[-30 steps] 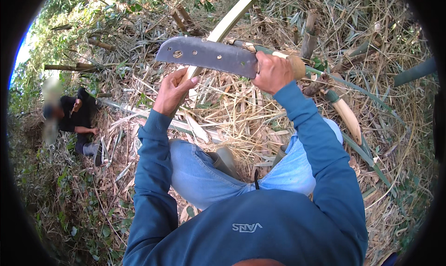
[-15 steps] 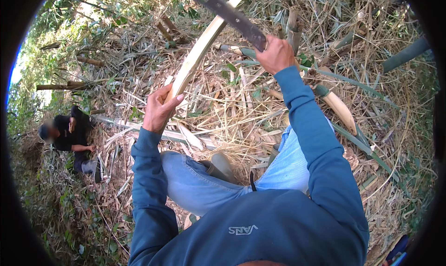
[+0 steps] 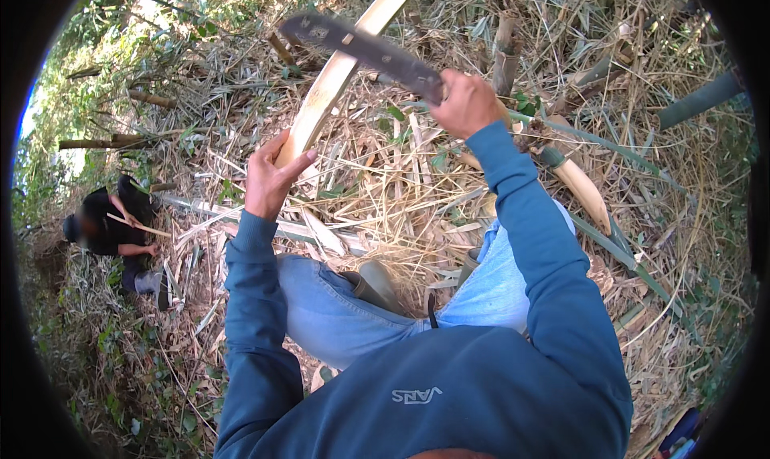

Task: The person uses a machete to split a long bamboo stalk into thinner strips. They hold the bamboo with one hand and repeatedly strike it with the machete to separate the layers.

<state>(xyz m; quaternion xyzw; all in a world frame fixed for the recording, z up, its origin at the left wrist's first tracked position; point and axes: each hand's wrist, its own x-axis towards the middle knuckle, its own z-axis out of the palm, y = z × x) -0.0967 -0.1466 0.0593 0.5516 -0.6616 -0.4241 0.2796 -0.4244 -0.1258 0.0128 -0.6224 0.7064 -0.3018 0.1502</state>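
Note:
My left hand (image 3: 274,173) is closed around the near end of a long pale bamboo strip (image 3: 327,88), which slants up and away to the right past the top of the view. In my right hand (image 3: 467,105) is the handle end of a machete (image 3: 377,54). Its dark, broad blade points left and lies across the strip, a forearm's reach above my left hand. Whether the edge touches the strip I cannot tell. Most of the machete's handle is hidden in my fist.
Dry leaves and bamboo shavings (image 3: 401,178) litter the ground. Cut bamboo stumps (image 3: 505,54) stand ahead, and a partly peeled bamboo piece (image 3: 581,190) lies at the right. A green pole (image 3: 699,100) juts in farther right. Another person (image 3: 112,226) sits at the far left, holding a thin stick.
My right hand and the machete have moved left and slightly down, bringing the blade nearer my left hand along the strip. The other person's stick has come into sight.

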